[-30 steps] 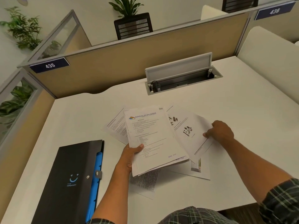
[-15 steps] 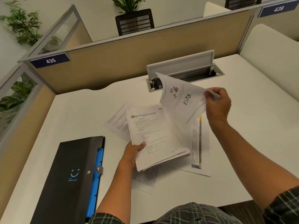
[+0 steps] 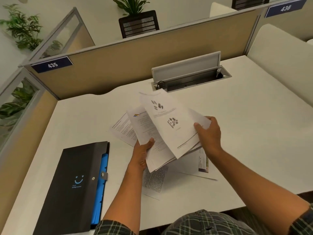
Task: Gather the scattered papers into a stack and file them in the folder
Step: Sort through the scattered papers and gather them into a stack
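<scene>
My left hand [image 3: 141, 155] grips the lower left edge of a stack of papers [image 3: 152, 133], held tilted above the desk. A sheet printed with small dark pictures [image 3: 169, 122] lies on top of that stack, and my right hand [image 3: 209, 133] pinches its right edge. Three loose sheets stay flat on the desk: a text page [image 3: 122, 127] at the left, a text page [image 3: 154, 181] under my left wrist, and a page with a coloured strip [image 3: 203, 165] at the right. The black folder [image 3: 72, 184] with blue dividers [image 3: 102, 175] lies shut at the left.
The white desk [image 3: 245, 141] has an open cable hatch [image 3: 191, 77] at the back, just behind the papers. Tan partition walls [image 3: 135, 61] close the back and left. A white divider [image 3: 284, 58] stands at the right. The desk's front edge runs near my lap.
My right hand lifted the picture sheet off the desk, swung it up and over, and laid it on top of the stack in my left hand. The page beneath it is now uncovered.
</scene>
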A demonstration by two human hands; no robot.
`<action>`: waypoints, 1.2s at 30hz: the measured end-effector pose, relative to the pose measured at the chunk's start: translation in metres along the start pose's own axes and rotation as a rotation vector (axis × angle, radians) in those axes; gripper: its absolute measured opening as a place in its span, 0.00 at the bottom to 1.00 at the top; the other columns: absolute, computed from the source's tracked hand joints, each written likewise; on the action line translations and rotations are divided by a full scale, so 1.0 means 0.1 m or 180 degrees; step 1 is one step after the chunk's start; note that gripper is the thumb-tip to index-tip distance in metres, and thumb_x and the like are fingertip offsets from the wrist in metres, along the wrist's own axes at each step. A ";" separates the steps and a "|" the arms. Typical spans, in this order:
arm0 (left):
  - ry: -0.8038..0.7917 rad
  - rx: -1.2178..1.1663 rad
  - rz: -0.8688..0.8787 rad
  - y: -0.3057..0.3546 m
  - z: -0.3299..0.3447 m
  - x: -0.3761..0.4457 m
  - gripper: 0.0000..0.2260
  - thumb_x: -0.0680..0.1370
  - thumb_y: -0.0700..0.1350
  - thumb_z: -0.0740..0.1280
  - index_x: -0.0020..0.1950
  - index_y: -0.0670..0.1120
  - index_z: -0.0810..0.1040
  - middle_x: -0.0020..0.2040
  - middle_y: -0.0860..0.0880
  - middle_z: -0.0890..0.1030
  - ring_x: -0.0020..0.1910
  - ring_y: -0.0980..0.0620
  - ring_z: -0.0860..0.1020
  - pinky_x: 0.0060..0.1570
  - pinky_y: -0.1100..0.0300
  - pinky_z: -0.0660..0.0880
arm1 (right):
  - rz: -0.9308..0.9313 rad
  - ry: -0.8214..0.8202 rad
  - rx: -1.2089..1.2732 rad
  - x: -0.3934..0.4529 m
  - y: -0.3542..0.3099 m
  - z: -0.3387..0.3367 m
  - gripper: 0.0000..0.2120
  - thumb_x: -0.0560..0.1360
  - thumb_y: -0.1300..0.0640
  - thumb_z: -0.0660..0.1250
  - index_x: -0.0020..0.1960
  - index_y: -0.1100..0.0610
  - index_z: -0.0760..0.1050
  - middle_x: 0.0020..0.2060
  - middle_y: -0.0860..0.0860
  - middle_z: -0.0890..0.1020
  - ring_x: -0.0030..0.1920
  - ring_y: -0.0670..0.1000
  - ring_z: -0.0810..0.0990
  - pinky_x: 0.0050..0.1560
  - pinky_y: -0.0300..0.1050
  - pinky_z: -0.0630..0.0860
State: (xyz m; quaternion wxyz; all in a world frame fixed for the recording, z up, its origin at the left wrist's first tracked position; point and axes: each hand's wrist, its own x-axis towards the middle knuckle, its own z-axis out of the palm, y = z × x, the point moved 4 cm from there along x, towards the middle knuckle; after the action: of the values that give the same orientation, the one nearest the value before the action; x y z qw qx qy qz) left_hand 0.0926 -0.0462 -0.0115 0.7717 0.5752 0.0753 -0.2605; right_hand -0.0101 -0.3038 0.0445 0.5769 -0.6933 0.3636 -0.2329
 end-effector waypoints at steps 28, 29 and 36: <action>-0.0208 0.0548 -0.0389 0.15 0.24 -0.59 0.19 0.84 0.54 0.64 0.40 0.50 0.88 0.40 0.47 0.87 0.35 0.52 0.85 0.34 0.59 0.80 | 0.1270 -0.2188 0.1416 -0.30 0.28 0.02 0.19 0.77 0.59 0.74 0.67 0.58 0.78 0.59 0.59 0.85 0.56 0.62 0.86 0.53 0.59 0.84; -0.0289 0.0354 -0.0365 0.18 0.26 -0.61 0.22 0.84 0.62 0.61 0.50 0.51 0.90 0.50 0.44 0.88 0.45 0.48 0.88 0.41 0.55 0.82 | 0.1110 -0.2128 0.1343 -0.28 0.26 0.01 0.19 0.76 0.61 0.74 0.66 0.58 0.78 0.58 0.58 0.86 0.54 0.60 0.87 0.48 0.55 0.85; -0.0730 0.0975 0.0265 0.55 0.33 -0.61 0.36 0.64 0.57 0.84 0.69 0.47 0.80 0.64 0.44 0.85 0.63 0.41 0.83 0.60 0.43 0.82 | -0.0102 -0.1973 0.1271 -0.21 -0.18 -0.05 0.25 0.69 0.59 0.80 0.64 0.52 0.78 0.57 0.53 0.86 0.54 0.57 0.87 0.49 0.51 0.85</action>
State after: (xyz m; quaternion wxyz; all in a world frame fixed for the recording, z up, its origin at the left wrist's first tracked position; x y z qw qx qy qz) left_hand 0.0617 -0.0460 0.0715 0.6888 0.6551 -0.0775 -0.3006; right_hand -0.0229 -0.2891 0.0646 0.7799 -0.6103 0.1080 -0.0872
